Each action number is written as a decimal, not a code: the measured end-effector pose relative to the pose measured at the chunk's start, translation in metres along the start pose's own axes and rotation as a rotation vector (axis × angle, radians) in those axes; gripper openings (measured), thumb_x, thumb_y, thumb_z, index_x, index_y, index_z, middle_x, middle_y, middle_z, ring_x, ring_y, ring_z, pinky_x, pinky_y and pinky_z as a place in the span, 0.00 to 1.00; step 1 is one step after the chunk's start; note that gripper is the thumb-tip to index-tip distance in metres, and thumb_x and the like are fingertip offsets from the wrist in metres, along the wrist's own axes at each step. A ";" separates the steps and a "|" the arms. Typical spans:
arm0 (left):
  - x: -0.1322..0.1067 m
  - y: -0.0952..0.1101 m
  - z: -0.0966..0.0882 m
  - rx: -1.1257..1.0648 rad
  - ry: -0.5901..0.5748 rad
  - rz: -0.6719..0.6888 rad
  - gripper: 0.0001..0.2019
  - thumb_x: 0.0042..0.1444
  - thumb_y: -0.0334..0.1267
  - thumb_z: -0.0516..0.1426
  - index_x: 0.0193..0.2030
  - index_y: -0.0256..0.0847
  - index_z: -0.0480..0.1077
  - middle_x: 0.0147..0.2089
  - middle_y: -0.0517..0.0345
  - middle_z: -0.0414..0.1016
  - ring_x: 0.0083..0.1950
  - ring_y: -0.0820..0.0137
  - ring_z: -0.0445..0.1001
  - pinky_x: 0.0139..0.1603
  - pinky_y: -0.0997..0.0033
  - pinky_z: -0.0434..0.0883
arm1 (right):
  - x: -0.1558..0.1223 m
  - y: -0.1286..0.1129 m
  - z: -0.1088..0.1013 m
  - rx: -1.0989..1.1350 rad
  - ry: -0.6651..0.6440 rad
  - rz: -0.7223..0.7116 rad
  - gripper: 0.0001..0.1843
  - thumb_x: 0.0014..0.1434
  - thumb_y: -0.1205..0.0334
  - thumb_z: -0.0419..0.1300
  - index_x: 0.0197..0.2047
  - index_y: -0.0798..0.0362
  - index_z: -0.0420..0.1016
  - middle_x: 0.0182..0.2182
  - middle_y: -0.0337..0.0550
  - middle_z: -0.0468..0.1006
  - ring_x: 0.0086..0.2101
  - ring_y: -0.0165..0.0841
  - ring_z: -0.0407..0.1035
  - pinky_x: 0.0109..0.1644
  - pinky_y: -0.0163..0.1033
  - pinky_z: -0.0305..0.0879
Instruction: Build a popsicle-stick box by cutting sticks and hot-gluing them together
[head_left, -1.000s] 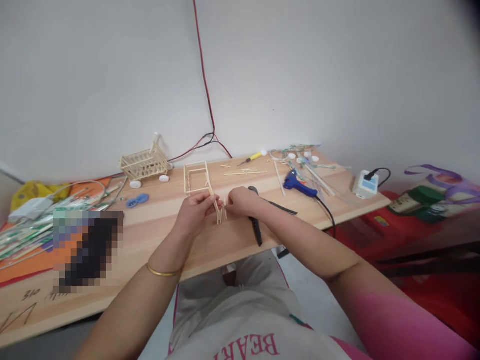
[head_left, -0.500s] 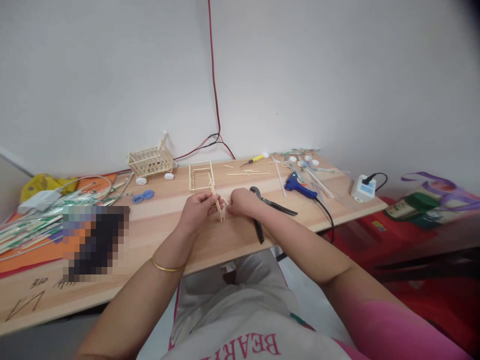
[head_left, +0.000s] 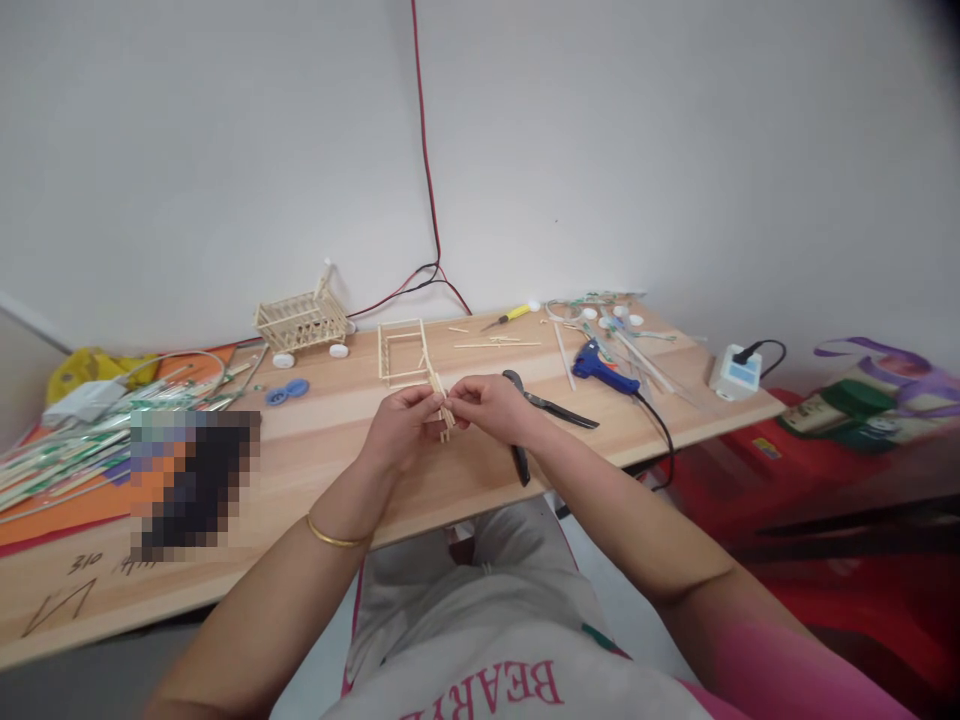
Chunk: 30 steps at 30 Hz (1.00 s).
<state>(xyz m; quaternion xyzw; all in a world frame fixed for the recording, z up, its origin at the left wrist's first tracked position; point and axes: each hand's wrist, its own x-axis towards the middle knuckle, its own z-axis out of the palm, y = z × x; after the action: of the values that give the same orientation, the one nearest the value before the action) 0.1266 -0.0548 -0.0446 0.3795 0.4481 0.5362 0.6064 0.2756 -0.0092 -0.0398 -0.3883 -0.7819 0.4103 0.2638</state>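
Between my hands is a small frame of thin wooden sticks [head_left: 445,420], tilted above the table. My left hand [head_left: 405,422] pinches it from the left. The fingertips of my right hand [head_left: 484,405] are pressed together at its right side; whether they hold a separate short stick I cannot tell. Just beyond stands a larger open frame of wooden sticks [head_left: 382,352]. To the right of my right hand lie black-handled scissors or pliers [head_left: 559,408], partly hidden by my forearm.
A stick-built cart [head_left: 300,320] with white wheels stands at the back left, near blue round pieces [head_left: 287,392]. A blue glue gun [head_left: 606,370] lies right, its cable running over the edge. A yellow-handled knife [head_left: 517,313], loose sticks [head_left: 497,345] and a power socket [head_left: 735,373] are also there.
My right hand has moved slightly left and its fingertips now meet the stick frame. The frame has tilted a little; my left hand keeps its grip.
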 end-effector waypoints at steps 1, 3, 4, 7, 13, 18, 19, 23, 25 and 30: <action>0.000 0.000 0.000 0.010 -0.007 0.000 0.14 0.39 0.43 0.65 0.30 0.35 0.72 0.26 0.58 0.73 0.26 0.70 0.73 0.28 0.69 0.70 | 0.000 0.001 0.000 0.011 -0.006 -0.005 0.12 0.54 0.56 0.57 0.29 0.56 0.73 0.21 0.38 0.75 0.24 0.26 0.68 0.28 0.29 0.60; -0.001 -0.001 0.001 0.041 -0.011 0.015 0.14 0.40 0.43 0.64 0.30 0.35 0.72 0.27 0.58 0.73 0.27 0.70 0.72 0.29 0.69 0.70 | -0.001 0.003 -0.001 0.040 -0.019 0.000 0.12 0.54 0.56 0.58 0.29 0.56 0.74 0.21 0.38 0.75 0.24 0.26 0.68 0.29 0.29 0.59; -0.001 -0.003 0.001 0.065 -0.010 0.026 0.14 0.41 0.43 0.64 0.31 0.35 0.73 0.28 0.58 0.73 0.27 0.70 0.72 0.29 0.70 0.69 | -0.002 0.004 -0.001 0.048 -0.030 0.004 0.12 0.53 0.56 0.58 0.29 0.57 0.74 0.21 0.38 0.74 0.24 0.26 0.67 0.28 0.29 0.59; 0.001 -0.009 0.000 0.202 -0.011 0.115 0.13 0.45 0.44 0.62 0.34 0.37 0.74 0.32 0.57 0.73 0.28 0.73 0.70 0.28 0.74 0.67 | -0.005 0.006 -0.004 0.053 -0.089 -0.004 0.13 0.52 0.55 0.58 0.27 0.58 0.75 0.20 0.37 0.72 0.23 0.25 0.64 0.27 0.29 0.56; 0.006 -0.015 -0.001 0.599 -0.076 0.465 0.09 0.51 0.42 0.58 0.31 0.40 0.76 0.38 0.54 0.70 0.38 0.71 0.68 0.37 0.73 0.66 | -0.014 0.013 -0.008 -0.044 -0.041 -0.012 0.14 0.52 0.58 0.57 0.22 0.58 0.73 0.17 0.33 0.65 0.21 0.24 0.57 0.25 0.29 0.50; 0.002 -0.012 0.004 0.688 -0.078 0.442 0.07 0.49 0.40 0.59 0.26 0.40 0.74 0.28 0.58 0.69 0.32 0.71 0.67 0.35 0.73 0.64 | -0.022 0.019 -0.008 -0.135 0.050 -0.176 0.17 0.55 0.55 0.58 0.20 0.56 0.70 0.19 0.34 0.65 0.24 0.25 0.59 0.27 0.30 0.50; 0.001 -0.011 0.004 0.681 -0.073 0.423 0.07 0.49 0.40 0.59 0.26 0.41 0.74 0.27 0.59 0.69 0.32 0.71 0.67 0.34 0.73 0.64 | -0.023 0.020 -0.008 -0.138 0.052 -0.204 0.16 0.56 0.56 0.58 0.21 0.56 0.71 0.20 0.34 0.67 0.25 0.25 0.60 0.29 0.30 0.51; -0.001 -0.014 0.006 0.648 -0.039 0.368 0.07 0.46 0.41 0.61 0.29 0.40 0.73 0.26 0.60 0.70 0.30 0.72 0.66 0.32 0.73 0.62 | -0.025 0.022 -0.005 -0.250 0.047 -0.194 0.15 0.57 0.57 0.57 0.23 0.55 0.74 0.23 0.37 0.72 0.27 0.27 0.64 0.32 0.32 0.51; 0.000 -0.016 0.006 0.681 -0.054 0.397 0.07 0.46 0.41 0.60 0.28 0.40 0.74 0.27 0.59 0.71 0.30 0.71 0.67 0.33 0.73 0.62 | -0.026 0.022 -0.004 -0.376 0.061 -0.139 0.16 0.56 0.57 0.58 0.21 0.55 0.74 0.21 0.38 0.73 0.27 0.28 0.64 0.35 0.34 0.48; 0.001 -0.020 0.003 0.846 -0.070 0.450 0.07 0.51 0.40 0.57 0.28 0.40 0.73 0.28 0.59 0.71 0.32 0.71 0.68 0.35 0.73 0.62 | -0.025 0.019 -0.002 -0.555 0.010 -0.061 0.11 0.55 0.61 0.58 0.24 0.53 0.76 0.23 0.39 0.76 0.31 0.32 0.66 0.39 0.39 0.44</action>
<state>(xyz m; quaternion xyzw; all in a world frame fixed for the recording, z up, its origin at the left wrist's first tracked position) 0.1355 -0.0567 -0.0622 0.6983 0.5130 0.4118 0.2822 0.2989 -0.0222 -0.0570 -0.4237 -0.8745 0.1704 0.1634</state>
